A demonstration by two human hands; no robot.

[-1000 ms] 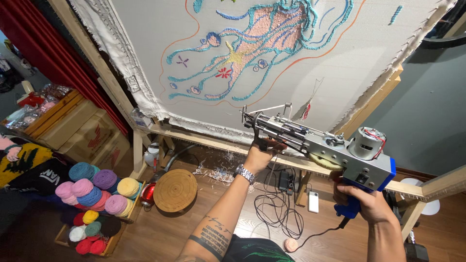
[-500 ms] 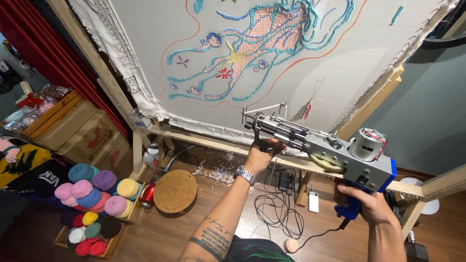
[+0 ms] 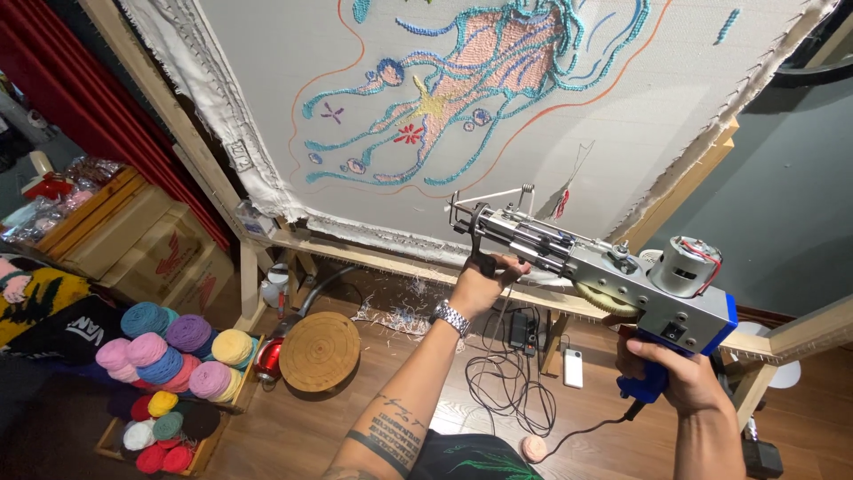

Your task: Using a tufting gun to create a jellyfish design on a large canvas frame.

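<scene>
Tufting gun (image 3: 604,271), left hand (image 3: 484,283) closed round front handle, right hand (image 3: 680,378) gripping blue rear grip.

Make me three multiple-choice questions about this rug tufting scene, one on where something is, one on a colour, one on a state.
1. Where do the yarn balls lie?
A. On the floor at lower left
B. On the frame
C. In the right hand

2. What colour is the tufting gun rear grip?
A. Red
B. Blue
C. Green

3. How is the gun held?
A. One hand
B. Lying on the floor
C. Both hands

Answers: 1 A, they sit heaped by a crate on the wood floor. 2 B, the right hand wraps a blue grip. 3 C, the left hand grips the front handle too.
</scene>
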